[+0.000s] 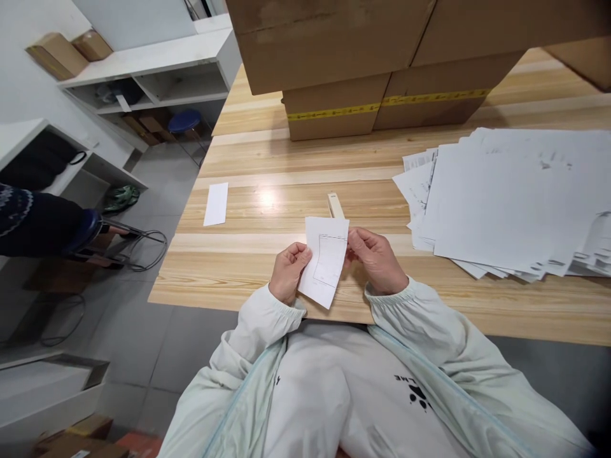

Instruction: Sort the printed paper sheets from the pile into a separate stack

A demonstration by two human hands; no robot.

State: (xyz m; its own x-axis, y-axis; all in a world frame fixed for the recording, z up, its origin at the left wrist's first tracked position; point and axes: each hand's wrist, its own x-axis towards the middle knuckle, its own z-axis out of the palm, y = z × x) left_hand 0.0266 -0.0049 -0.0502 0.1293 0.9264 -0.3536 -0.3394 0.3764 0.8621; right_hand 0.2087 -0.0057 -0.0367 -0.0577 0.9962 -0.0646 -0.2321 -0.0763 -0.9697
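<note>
A small white paper sheet [326, 261] with a faint printed outline is held upright above the near edge of the wooden table [267, 210]. My left hand [287, 270] pinches its left edge with curled fingers. My right hand [377, 257] grips its right edge, fingers closed. Just behind the sheet a small beige tool [335, 205] lies on the table, partly hidden by the paper.
A spread pile of white sheets [515, 197] covers the table's right side. A folded white slip [216, 203] lies at the left. Stacked cardboard boxes [382, 63] stand at the back. Another person's dark sleeve [33, 219] and white shelving [157, 70] are at the left.
</note>
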